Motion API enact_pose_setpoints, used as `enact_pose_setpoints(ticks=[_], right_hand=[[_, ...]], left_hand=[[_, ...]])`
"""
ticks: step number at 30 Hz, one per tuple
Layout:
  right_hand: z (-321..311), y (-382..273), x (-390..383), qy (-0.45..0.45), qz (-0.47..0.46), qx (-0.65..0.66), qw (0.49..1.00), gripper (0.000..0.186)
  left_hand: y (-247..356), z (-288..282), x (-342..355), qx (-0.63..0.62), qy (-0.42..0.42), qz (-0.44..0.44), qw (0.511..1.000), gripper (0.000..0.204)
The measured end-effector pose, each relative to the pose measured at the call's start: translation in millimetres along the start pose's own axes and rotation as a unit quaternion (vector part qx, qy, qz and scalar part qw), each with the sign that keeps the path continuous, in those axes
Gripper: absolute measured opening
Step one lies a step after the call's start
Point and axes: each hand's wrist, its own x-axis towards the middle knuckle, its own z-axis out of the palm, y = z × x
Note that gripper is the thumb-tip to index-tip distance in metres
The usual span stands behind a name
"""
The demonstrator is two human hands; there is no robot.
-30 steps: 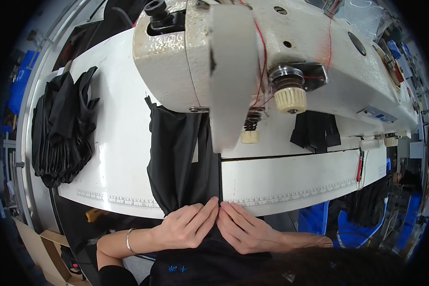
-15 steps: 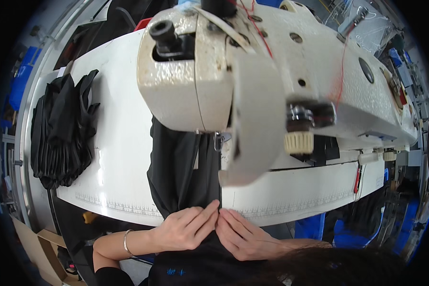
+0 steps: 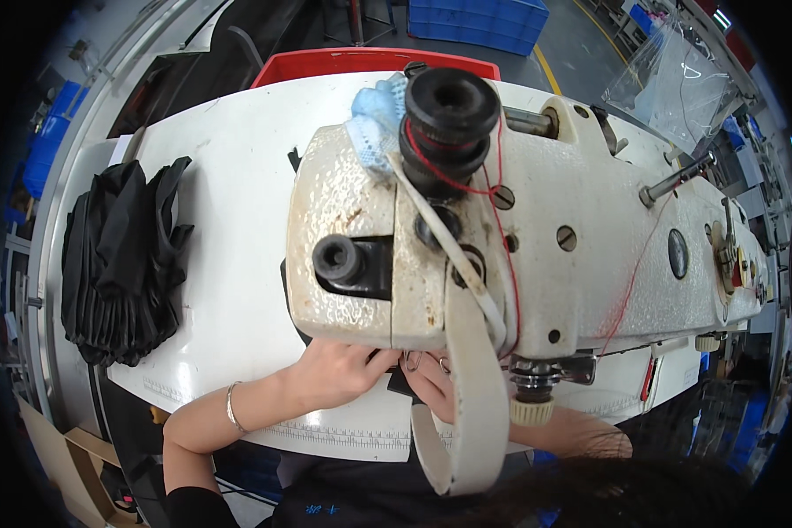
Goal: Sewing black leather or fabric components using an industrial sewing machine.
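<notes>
The white sewing machine (image 3: 352,198) stands over the table, its head hiding the needle area. My left hand (image 3: 348,374) reaches in from the left, fingers bent and pressed together on a black cloth (image 3: 400,382) at the machine's front edge. My right hand (image 3: 427,387) lies close beside it on the same cloth, fingers closed, partly covered by the pale curved guard (image 3: 480,414). Only a small piece of the cloth shows between my hands; the rest is under the machine head. Red thread (image 3: 512,264) runs down the machine from the black tension knob (image 3: 449,114).
A stack of black cloth pieces (image 3: 123,273) lies on the white table (image 3: 238,264) at the left. A red bin (image 3: 290,66) stands behind the table, a blue crate (image 3: 475,22) beyond it. A cardboard box (image 3: 70,466) sits at lower left.
My hands have moved forward, up to the machine head, along with the black cloth, which is now mostly hidden. The view has tilted, so the machine sits lower and the red bin shows.
</notes>
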Motion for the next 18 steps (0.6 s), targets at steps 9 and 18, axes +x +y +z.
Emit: enact_pose_setpoints(ticks=[9,18], right_hand=[[0.2,7.8,-4.2,-0.051,0.116,0.166,0.978,0.021],[6.7,11.0,-3.0,-0.023,0.009,0.101,0.995,0.031]], left_hand=[[-17.1,11.0,-35.6,-0.316,0.03,-0.341,0.885,0.025],[-8.4,16.6,-33.8,-0.096,0.02,-0.068,0.993,0.038]])
